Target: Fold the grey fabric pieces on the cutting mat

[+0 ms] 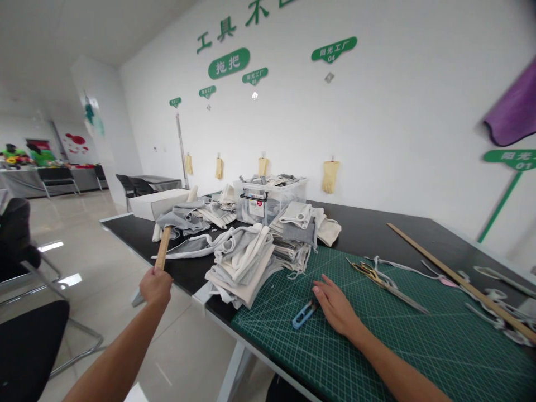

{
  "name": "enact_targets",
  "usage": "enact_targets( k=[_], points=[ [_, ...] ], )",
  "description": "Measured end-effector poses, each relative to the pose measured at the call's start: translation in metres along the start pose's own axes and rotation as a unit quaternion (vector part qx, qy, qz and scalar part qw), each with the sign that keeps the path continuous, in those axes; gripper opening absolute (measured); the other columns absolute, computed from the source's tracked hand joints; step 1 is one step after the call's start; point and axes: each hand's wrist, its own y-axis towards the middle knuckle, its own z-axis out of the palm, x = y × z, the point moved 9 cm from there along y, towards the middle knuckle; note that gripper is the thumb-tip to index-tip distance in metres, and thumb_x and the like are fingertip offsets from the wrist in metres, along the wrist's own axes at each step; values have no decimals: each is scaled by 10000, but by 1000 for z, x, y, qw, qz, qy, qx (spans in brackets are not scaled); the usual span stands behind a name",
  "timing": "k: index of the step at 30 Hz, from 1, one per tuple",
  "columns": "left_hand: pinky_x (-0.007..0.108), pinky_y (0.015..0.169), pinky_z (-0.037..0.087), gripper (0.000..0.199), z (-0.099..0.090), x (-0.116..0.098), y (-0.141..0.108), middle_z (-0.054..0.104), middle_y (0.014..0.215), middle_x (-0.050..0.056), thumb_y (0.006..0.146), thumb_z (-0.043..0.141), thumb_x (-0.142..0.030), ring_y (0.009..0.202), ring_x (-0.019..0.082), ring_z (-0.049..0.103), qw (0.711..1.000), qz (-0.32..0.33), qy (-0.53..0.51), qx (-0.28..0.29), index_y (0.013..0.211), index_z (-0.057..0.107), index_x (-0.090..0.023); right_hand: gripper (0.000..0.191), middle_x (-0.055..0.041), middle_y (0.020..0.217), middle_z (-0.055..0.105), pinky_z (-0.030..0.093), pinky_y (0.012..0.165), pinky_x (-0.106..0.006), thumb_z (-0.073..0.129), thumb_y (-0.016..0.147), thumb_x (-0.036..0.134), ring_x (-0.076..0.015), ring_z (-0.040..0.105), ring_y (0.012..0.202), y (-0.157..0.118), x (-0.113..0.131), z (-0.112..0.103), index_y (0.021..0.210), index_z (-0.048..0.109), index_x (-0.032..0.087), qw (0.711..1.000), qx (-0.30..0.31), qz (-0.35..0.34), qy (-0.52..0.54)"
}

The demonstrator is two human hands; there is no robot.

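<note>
My left hand [156, 285] is wrapped round the lower end of a flat wooden stick [163, 249], whose top reaches the grey cloths [183, 218] at the table's left side. Over the green cutting mat [360, 346] is my right hand [333, 306], fingers close together, at the dark end of a small tool with a blue handle [304, 316]. Whether the fingers grip that tool is hard to make out. Between my hands lie a stack of folded white and grey cloths [245, 262] and a second folded pile [293, 251] behind it.
Gold-handled scissors [377, 277], a long wooden ruler [452, 273] and cloth strips lie to the right. A clear plastic box [272, 198] full of cloth and a white box [158, 204] stand further back. Black chairs [29, 335] are at the left. People in green are far off.
</note>
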Motion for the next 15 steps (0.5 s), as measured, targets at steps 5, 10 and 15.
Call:
enact_targets(
  k=[5,10,15],
  points=[
    [333,745,454,404,-17,-12,-3,669,879,57,948,319,-399,836,208,607,999,20,-9,-43,1156,610,-211,597,-111,1272,628,275,1148,-498,249,982,520,-291,337,1387,0,2,0,1050,709,145,1000,7,1,-9],
    [341,823,446,436,-24,-19,1,674,1057,92,926,304,-382,975,246,602,998,37,4,-49,1216,581,-211,605,-117,1267,630,272,1151,-495,246,984,511,-293,343,1383,0,3,-1,1099,693,120,1000,5,2,-13],
    [407,723,475,465,-24,-4,8,659,1003,185,904,323,-384,877,291,632,997,-31,65,-23,1221,524,-110,600,-127,1262,631,272,1153,-489,266,980,513,-292,340,1386,-1,4,-2,1135,678,105,1000,4,6,-7]
  ],
)
